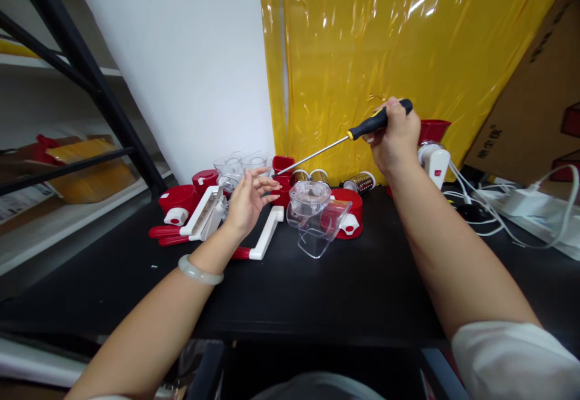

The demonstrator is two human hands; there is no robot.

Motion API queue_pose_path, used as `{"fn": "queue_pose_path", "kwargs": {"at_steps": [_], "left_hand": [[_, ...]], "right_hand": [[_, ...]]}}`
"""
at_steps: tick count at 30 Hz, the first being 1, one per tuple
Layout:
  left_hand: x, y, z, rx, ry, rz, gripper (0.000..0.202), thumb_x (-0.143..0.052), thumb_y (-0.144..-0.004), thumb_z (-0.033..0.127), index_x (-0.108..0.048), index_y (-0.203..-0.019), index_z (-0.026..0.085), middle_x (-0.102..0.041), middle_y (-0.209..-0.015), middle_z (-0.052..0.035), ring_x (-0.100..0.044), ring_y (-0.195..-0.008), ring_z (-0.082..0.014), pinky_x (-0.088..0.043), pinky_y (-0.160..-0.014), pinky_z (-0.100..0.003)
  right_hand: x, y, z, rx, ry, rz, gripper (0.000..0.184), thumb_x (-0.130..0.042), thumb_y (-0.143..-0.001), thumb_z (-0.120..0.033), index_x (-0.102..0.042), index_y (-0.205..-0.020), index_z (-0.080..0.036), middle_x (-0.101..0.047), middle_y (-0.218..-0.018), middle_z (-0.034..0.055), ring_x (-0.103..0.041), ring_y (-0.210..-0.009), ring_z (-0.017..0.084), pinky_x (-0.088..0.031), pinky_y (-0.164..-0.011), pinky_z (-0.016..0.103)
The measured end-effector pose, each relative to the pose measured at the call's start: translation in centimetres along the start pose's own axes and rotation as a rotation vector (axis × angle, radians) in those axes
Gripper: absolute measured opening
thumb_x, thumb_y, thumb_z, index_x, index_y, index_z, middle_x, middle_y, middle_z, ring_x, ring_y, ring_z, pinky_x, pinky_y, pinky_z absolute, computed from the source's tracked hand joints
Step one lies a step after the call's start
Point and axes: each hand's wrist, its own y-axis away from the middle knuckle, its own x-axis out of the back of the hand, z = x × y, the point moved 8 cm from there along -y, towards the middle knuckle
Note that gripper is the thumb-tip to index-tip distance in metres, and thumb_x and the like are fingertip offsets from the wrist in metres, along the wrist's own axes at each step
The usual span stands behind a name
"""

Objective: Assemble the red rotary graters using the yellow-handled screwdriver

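Screwdriver [369,125]: you are holding it up at far right, above the worktop [317,291], with the shaft slanting down and left. Its tip is hanging over the red cup [283,164] at the back.

- Right hand [394,140]: the grip is wrapping shut around the black handle, well back from the shaft. That probably leaves the whole metal length free for aiming.
- Left hand [247,203]: the grip is open, fingers spread and curled loosely, gripping nothing. It is hovering just above the white crank [267,234] and the white slicer piece [203,212]. I cannot tell whether it is touching either.
- Clear hopper [317,219]: it is lying tilted in the middle, leaning against a red base [353,206].
- Metal grater drums [360,182]: they are lying on their sides along the far edge, by the yellow sheet [385,37].
- White cables [521,200]: they are trailing off to the right, well apart from the parts.
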Motion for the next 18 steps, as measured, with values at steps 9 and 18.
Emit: {"fn": "queue_pose_path", "kwargs": {"at_steps": [9, 18], "left_hand": [[-4.8, 3.7, -1.2, -0.078, -0.696, -0.261, 0.126, -0.089, -0.055, 0.056, -0.012, -0.148, 0.02, -0.042, -0.143, -0.024, -0.046, -0.133, -0.0378, -0.037, -0.11, -0.059], [-6.5, 6.3, -2.4, 0.013, -0.853, -0.197, 0.118, -0.089, -0.052, 0.056, -0.021, -0.14, 0.016, -0.045, -0.14, -0.0257, -0.048, -0.132, -0.0405, -0.039, -0.109, -0.06]], "right_hand": [[3.1, -1.8, -2.8, 0.072, -0.078, 0.189, 0.028, -0.054, -0.089, -0.04, -0.046, -0.07, -0.02, -0.043, -0.053, -0.0086, -0.04, -0.036, 0.005, -0.024, -0.033, 0.019], [4.0, -2.5, -3.4, 0.071, 0.0, 0.197, 0.025, -0.05, -0.09, -0.032, -0.046, -0.069, -0.019, -0.042, -0.052, -0.0079, -0.037, -0.035, 0.005, -0.024, -0.032, 0.018]]}}
